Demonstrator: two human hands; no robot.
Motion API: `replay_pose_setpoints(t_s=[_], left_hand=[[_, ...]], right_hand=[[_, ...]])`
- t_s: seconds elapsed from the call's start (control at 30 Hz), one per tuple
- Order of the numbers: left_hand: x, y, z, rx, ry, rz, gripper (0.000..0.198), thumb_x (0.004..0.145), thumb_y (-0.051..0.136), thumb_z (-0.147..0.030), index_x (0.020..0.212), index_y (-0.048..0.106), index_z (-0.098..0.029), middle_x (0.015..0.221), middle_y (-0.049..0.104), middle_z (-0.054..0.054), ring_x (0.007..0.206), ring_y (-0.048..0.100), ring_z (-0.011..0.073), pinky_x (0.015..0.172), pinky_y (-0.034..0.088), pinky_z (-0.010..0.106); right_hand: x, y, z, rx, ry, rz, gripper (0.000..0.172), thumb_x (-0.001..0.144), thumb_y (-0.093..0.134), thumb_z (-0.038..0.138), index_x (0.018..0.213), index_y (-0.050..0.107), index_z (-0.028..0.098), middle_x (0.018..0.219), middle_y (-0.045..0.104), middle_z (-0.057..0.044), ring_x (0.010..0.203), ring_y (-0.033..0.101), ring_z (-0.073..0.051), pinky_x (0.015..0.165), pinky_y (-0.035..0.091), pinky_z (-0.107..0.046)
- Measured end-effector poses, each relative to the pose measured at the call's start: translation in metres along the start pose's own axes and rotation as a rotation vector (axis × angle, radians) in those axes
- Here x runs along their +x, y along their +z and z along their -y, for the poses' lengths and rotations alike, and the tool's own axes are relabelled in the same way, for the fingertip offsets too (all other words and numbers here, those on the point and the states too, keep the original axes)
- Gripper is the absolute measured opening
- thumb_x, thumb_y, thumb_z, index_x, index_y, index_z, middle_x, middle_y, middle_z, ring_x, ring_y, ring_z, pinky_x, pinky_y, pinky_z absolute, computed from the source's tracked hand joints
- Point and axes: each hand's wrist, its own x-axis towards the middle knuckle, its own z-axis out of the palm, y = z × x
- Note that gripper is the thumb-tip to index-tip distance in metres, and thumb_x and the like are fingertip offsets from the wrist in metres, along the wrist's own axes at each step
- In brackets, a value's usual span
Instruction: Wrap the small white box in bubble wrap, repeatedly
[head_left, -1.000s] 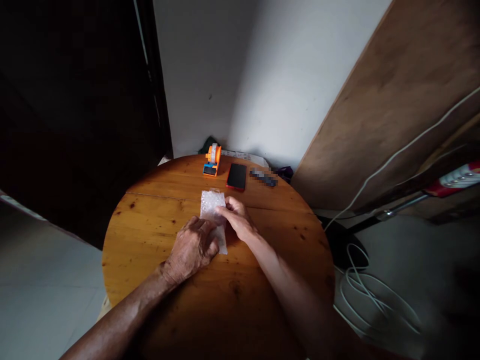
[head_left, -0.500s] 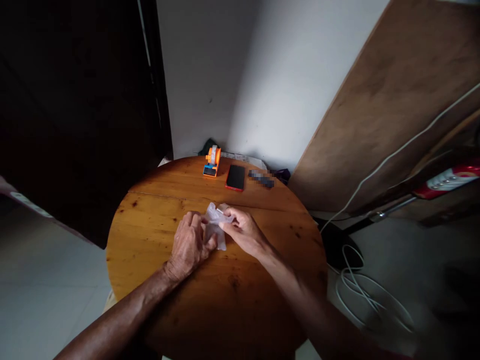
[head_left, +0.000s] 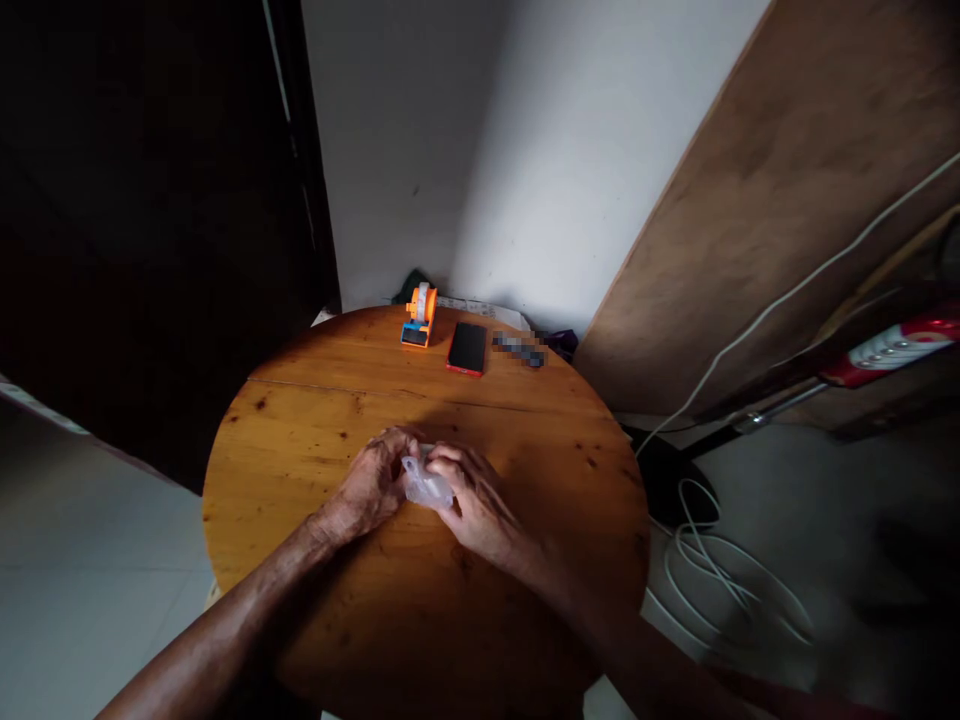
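Observation:
Between my two hands, above the middle of the round wooden table (head_left: 300, 430), is a crumpled translucent plastic bag (head_left: 427, 486). My left hand (head_left: 380, 475) is closed on the bag's left side, fingers curled. From the right, my right hand (head_left: 476, 500) grips it with the thumb below and the fingers over the top. The fingers hide part of the bag, and I cannot tell whether anything is inside it.
At the table's far side stand an orange and blue tape dispenser (head_left: 419, 315), a red-edged phone (head_left: 466, 348) and a blurred dark object (head_left: 519, 349). A white wall (head_left: 540, 180) rises behind. White cable (head_left: 709, 560) lies coiled on the floor at right.
The bag is bunched smaller and its lower flap no longer lies flat on the table. My right hand has come down and turned around it; my left hand has shifted slightly.

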Motion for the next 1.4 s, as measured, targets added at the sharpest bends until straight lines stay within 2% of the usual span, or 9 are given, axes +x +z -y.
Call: replay_pose_setpoints(t_s=[0.2,0.3,0.4,0.53,0.8,0.93,1.03,1.3,1.4], left_hand=[[-0.001,-0.012,-0.015,-0.055,-0.039,0.084,0.016,0.076,0.057,-0.019,0.091,0.054,-0.020,0.095,0.065,0.006,0.096,0.062,0.0216,0.085,0.051,0.036],[-0.001,-0.020,-0.022,-0.155,-0.149,0.168,0.028,0.076,0.062,-0.026,0.102,0.055,-0.018,0.096,0.065,0.005,0.091,0.062,0.0203,0.079,0.051,0.033],[0.000,-0.021,-0.021,-0.258,-0.302,0.179,0.036,0.078,0.066,-0.036,0.106,0.057,-0.016,0.098,0.067,0.007,0.088,0.062,0.0199,0.075,0.051,0.031],[0.002,-0.017,-0.013,-0.414,-0.392,0.135,0.052,0.075,0.072,-0.046,0.111,0.057,-0.011,0.098,0.070,0.011,0.087,0.064,0.0216,0.076,0.052,0.033],[0.004,-0.011,-0.004,-0.530,-0.420,0.045,0.064,0.073,0.078,-0.046,0.121,0.056,-0.011,0.115,0.069,0.015,0.100,0.066,0.0257,0.084,0.053,0.037],[0.004,-0.011,-0.001,-0.529,-0.405,0.053,0.061,0.073,0.078,-0.043,0.122,0.058,-0.013,0.116,0.069,0.014,0.102,0.066,0.0251,0.089,0.052,0.039],[0.004,-0.012,-0.001,-0.501,-0.382,0.056,0.061,0.073,0.078,-0.042,0.122,0.058,-0.014,0.114,0.070,0.013,0.102,0.065,0.0247,0.089,0.052,0.039],[0.003,-0.017,-0.008,-0.593,-0.401,0.101,0.059,0.073,0.079,-0.043,0.120,0.060,-0.013,0.119,0.069,0.016,0.104,0.066,0.0254,0.091,0.051,0.039],[0.003,-0.019,-0.010,-0.649,-0.413,0.135,0.057,0.072,0.080,-0.044,0.116,0.062,-0.012,0.116,0.071,0.015,0.102,0.068,0.0258,0.090,0.052,0.039]], right_hand=[[0.010,0.000,-0.005,0.138,0.081,-0.040,0.035,0.076,0.056,0.004,0.102,0.058,0.026,0.113,0.063,-0.007,0.109,0.059,-0.023,0.094,0.049,-0.038],[0.020,-0.011,-0.007,0.398,0.325,0.003,0.025,0.074,0.064,0.014,0.097,0.060,0.023,0.101,0.067,-0.004,0.094,0.064,-0.021,0.084,0.052,-0.035],[0.030,-0.015,-0.012,0.729,0.612,0.148,0.020,0.074,0.068,0.028,0.090,0.061,0.020,0.081,0.067,-0.001,0.071,0.064,-0.017,0.066,0.054,-0.031],[0.036,-0.010,-0.021,0.936,0.762,0.154,0.032,0.069,0.074,0.041,0.087,0.061,0.018,0.076,0.066,-0.001,0.062,0.063,-0.015,0.057,0.053,-0.029],[0.036,-0.006,-0.017,0.691,0.604,0.058,0.028,0.081,0.064,0.044,0.092,0.066,0.019,0.075,0.065,-0.001,0.063,0.059,-0.014,0.054,0.048,-0.026],[0.033,-0.011,-0.003,0.665,0.508,0.142,0.049,0.079,0.070,0.041,0.123,0.061,0.022,0.102,0.071,-0.005,0.088,0.065,-0.022,0.076,0.053,-0.036],[0.033,-0.011,0.004,0.614,0.526,0.131,0.052,0.074,0.075,0.035,0.123,0.060,0.025,0.105,0.071,-0.004,0.092,0.065,-0.024,0.083,0.052,-0.040],[0.032,0.000,-0.010,0.821,0.658,0.095,0.047,0.068,0.076,0.037,0.111,0.067,0.021,0.093,0.072,-0.005,0.079,0.063,-0.020,0.070,0.052,-0.033],[0.032,-0.001,-0.009,0.769,0.654,0.113,0.044,0.069,0.075,0.039,0.109,0.068,0.021,0.084,0.070,-0.003,0.071,0.061,-0.018,0.062,0.049,-0.030]])
